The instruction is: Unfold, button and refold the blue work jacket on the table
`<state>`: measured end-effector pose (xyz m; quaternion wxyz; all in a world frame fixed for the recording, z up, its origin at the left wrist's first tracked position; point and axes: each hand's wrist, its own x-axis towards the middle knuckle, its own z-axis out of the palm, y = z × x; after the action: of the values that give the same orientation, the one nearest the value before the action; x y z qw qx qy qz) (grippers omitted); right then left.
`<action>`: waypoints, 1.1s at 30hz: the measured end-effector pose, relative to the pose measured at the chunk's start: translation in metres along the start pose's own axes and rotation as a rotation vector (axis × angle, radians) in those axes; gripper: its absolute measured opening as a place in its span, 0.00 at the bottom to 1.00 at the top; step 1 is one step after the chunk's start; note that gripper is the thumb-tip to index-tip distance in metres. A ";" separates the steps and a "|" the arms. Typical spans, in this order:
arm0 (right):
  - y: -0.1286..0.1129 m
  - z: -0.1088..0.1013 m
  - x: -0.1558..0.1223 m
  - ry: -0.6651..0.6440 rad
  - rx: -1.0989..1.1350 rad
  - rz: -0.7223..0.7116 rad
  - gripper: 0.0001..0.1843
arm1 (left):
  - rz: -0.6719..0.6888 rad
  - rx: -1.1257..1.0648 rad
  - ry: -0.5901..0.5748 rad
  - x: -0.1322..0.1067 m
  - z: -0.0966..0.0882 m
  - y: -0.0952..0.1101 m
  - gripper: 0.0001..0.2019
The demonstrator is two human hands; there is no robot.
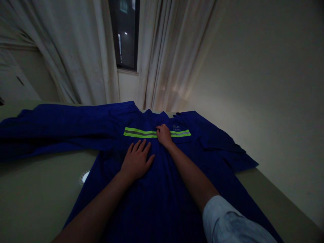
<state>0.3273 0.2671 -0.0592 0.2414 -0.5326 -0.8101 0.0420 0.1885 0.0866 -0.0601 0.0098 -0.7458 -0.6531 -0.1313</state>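
A dark blue work jacket lies spread out, its collar away from me and its sleeves out to both sides. Across the chest runs a yellow-green reflective stripe, with a small pale logo above it on the right. My left hand rests flat on the cloth just below the stripe, fingers spread. Higher up, at the front centre line, my right hand has its fingers curled together over the stripe. What those fingers pinch, if anything, is too small and dark to make out.
The jacket covers much of a greenish surface. A white round object shows partly beside the jacket's left edge. Pale curtains hang behind, around a narrow dark window. A plain wall borders the surface on the right.
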 end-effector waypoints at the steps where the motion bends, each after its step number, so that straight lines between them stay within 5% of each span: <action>1: -0.001 -0.001 0.000 -0.006 -0.005 -0.007 0.18 | -0.001 0.001 -0.001 0.000 0.000 0.000 0.32; 18: 0.002 0.000 -0.001 -0.033 -0.002 -0.006 0.20 | 0.006 -0.019 0.005 0.001 0.004 -0.002 0.33; 33: 0.029 0.008 0.014 0.004 0.255 0.136 0.20 | 0.001 -0.011 -0.003 0.001 0.004 -0.002 0.33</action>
<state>0.3433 0.2935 -0.0710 0.3052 -0.5516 -0.7597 0.1597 0.1872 0.0888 -0.0636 0.0045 -0.7463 -0.6520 -0.1338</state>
